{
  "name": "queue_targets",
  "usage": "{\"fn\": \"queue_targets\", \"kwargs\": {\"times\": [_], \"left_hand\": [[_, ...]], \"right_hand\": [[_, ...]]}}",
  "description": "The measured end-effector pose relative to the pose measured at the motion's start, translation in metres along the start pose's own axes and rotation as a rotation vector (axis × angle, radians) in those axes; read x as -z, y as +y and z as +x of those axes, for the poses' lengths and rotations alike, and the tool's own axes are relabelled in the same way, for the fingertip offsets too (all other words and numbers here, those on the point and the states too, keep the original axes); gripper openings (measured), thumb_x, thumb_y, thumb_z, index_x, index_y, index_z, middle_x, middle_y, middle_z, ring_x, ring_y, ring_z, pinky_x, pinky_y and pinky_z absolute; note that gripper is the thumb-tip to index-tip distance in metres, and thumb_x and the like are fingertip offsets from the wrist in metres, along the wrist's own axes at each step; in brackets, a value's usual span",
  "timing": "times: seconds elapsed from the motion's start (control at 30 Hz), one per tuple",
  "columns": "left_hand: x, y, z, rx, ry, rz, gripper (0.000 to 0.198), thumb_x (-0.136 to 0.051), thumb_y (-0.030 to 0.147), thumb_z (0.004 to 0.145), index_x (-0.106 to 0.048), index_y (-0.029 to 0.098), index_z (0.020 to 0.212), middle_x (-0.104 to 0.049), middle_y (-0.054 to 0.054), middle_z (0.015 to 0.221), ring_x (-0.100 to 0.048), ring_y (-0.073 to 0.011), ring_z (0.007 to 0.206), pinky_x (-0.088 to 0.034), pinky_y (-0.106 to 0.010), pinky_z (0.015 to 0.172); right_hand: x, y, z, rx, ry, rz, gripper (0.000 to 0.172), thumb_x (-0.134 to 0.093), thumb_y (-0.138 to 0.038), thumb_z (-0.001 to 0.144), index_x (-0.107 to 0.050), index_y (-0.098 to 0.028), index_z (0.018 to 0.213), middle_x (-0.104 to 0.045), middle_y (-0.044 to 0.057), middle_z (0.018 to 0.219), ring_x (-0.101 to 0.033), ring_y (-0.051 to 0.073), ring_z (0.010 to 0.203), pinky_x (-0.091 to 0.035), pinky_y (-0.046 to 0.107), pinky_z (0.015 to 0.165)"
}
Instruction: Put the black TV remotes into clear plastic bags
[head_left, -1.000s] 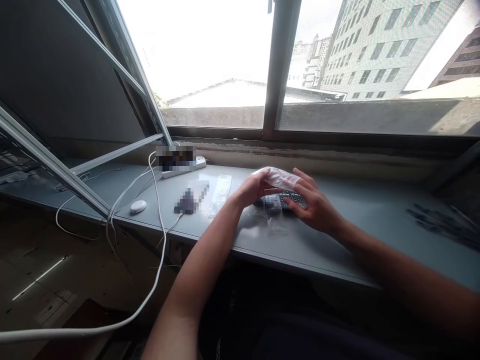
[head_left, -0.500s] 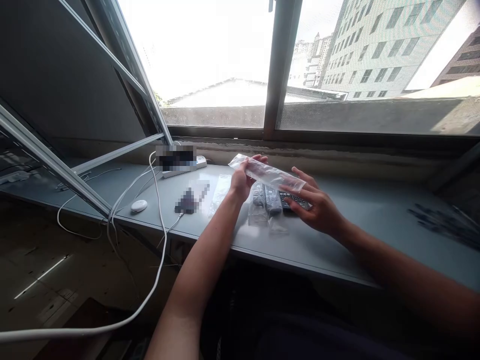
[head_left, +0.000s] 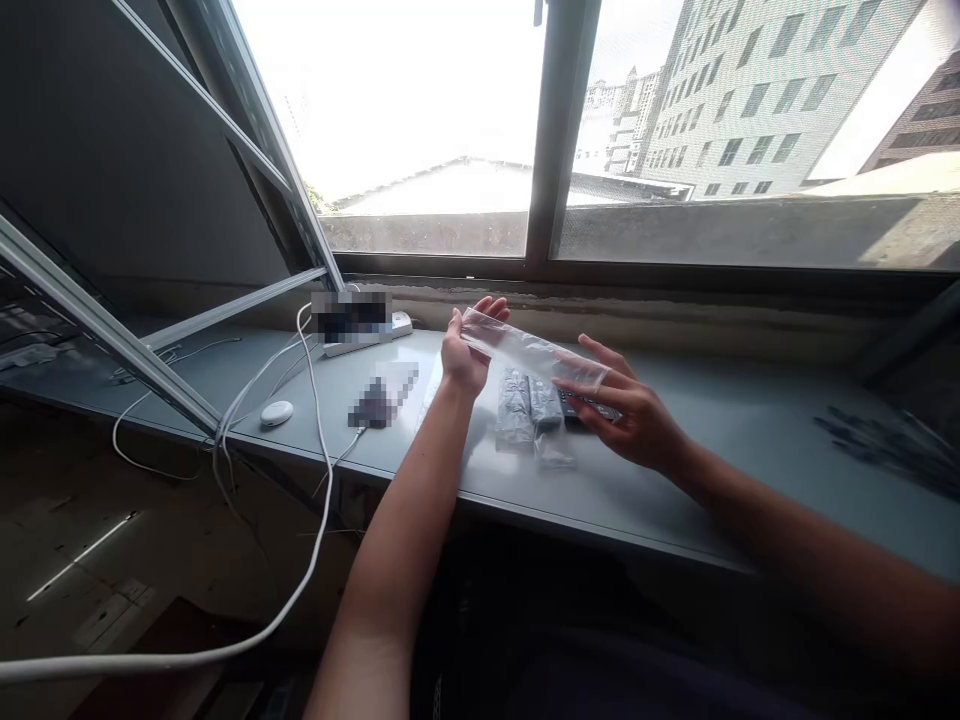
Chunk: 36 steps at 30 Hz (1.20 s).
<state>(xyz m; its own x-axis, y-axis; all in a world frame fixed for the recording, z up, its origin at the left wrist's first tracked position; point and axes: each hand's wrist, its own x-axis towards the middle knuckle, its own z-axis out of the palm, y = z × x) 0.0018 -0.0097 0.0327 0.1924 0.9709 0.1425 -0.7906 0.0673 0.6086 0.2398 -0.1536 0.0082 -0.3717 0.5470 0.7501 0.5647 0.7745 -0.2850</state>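
A long, narrow clear plastic bag (head_left: 536, 355) stretches above the desk between my two hands. My left hand (head_left: 469, 355) is turned palm up, its fingers stretched out and thumb apart, and the bag's left end lies against the palm. At the other end, my right hand (head_left: 630, 400) holds the bag between its fingers. Below lie two grey remote controls in clear bags: one on the left (head_left: 514, 405), one on the right (head_left: 547, 405). A dark remote control with buttons (head_left: 581, 408) is partly hidden by my right hand.
Left on the desk (head_left: 720, 500) are a blurred-out device (head_left: 371, 402) on a cable, a round white object (head_left: 277, 413) and a power strip (head_left: 401, 324). A white cable (head_left: 324, 500) hangs over the front edge. A dark bundle (head_left: 885, 450) lies far right; a metal frame (head_left: 105, 330) leans left.
My left hand has moved slightly left and opened, its thumb lifting off the top of the bag. The right hand stays nearly in place with its end of the bag.
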Motion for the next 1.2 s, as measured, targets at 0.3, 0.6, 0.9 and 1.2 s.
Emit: {"fn": "queue_targets", "kwargs": {"times": [0.3, 0.6, 0.9, 1.2], "left_hand": [[0.000, -0.007, -0.007, 0.141, -0.104, 0.267, 0.044, -0.066, 0.052, 0.109, -0.079, 0.020, 0.135, -0.084, -0.014, 0.132, -0.079, -0.0287, 0.121, -0.062, -0.033, 0.093], [0.003, -0.030, -0.008, 0.374, -0.274, 0.409, 0.039, -0.073, 0.044, 0.104, -0.083, 0.017, 0.131, -0.085, -0.013, 0.113, -0.076, -0.0178, 0.081, -0.051, -0.024, 0.061], [0.004, -0.019, 0.003, 0.074, 0.215, 0.254, 0.035, -0.052, 0.034, 0.112, -0.081, 0.019, 0.124, -0.083, -0.008, 0.111, -0.070, -0.0113, 0.074, -0.052, -0.019, 0.057], [0.001, -0.017, 0.001, 0.068, 0.287, 0.155, 0.038, -0.047, 0.033, 0.113, -0.076, 0.018, 0.132, -0.080, -0.008, 0.109, -0.072, -0.0134, 0.080, -0.060, -0.021, 0.068]], "right_hand": [[0.000, -0.002, 0.001, -0.118, -0.011, -0.033, 0.041, -0.071, -0.032, 0.109, -0.081, -0.033, 0.149, -0.070, 0.007, 0.163, -0.041, 0.039, 0.171, -0.047, 0.068, 0.132], [-0.001, -0.004, 0.002, -0.098, -0.001, -0.019, 0.042, -0.071, -0.034, 0.109, -0.078, -0.031, 0.150, -0.081, 0.011, 0.142, -0.046, 0.042, 0.167, -0.050, 0.067, 0.128], [0.010, 0.019, 0.000, -0.183, 0.079, -0.207, 0.031, -0.064, -0.039, 0.111, -0.082, -0.030, 0.135, -0.078, 0.013, 0.131, -0.065, 0.040, 0.140, -0.052, 0.064, 0.123], [-0.002, 0.081, -0.036, -0.509, -0.257, -0.447, 0.050, -0.054, -0.057, 0.110, -0.087, -0.029, 0.133, -0.073, 0.018, 0.123, -0.062, 0.045, 0.133, -0.050, 0.068, 0.120]]}}
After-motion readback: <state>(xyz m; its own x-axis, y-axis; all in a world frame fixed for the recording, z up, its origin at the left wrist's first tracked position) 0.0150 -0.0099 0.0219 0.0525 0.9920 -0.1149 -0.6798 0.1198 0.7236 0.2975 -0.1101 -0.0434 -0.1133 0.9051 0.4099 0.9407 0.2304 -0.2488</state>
